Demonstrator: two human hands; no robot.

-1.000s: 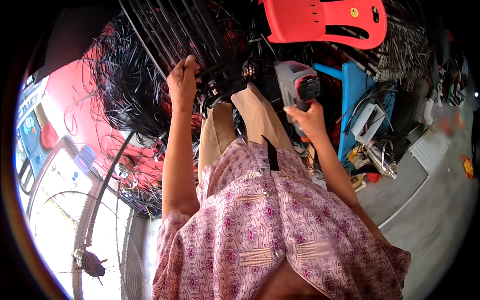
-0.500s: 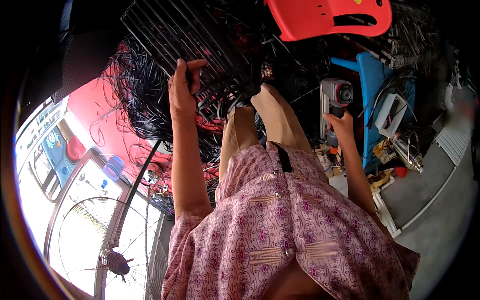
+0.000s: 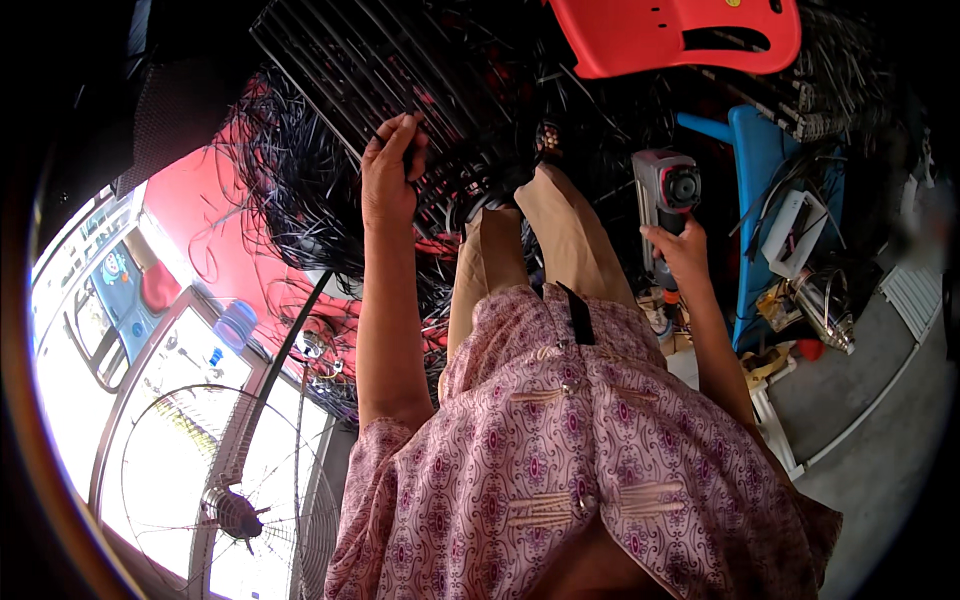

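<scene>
My right hand point(image 3: 682, 252) is wrapped around the dark handle of a grey and red staple gun point(image 3: 668, 185), which has a long silver magazine along its left side and an orange fitting below the grip. The tool is held up beside my right knee. My left hand point(image 3: 390, 175) is over the near part of a black slatted frame point(image 3: 345, 60), its thumb and fingers pinched together. Whatever they grip, perhaps a dark strip, is lost against the black frame. The frame slants away at the upper left, in front of my legs.
Tangled black strips point(image 3: 290, 190) heap at the left on a red surface. A red plastic chair point(image 3: 620, 40) stands at the far right, near a blue plastic chair point(image 3: 750, 220) bearing a white box point(image 3: 795, 235). A wire-caged fan point(image 3: 235, 512) is at lower left.
My left hand's fingers have gone from spread to pinched together over the frame. The view has shifted slightly; my right hand still holds the staple gun in about the same place.
</scene>
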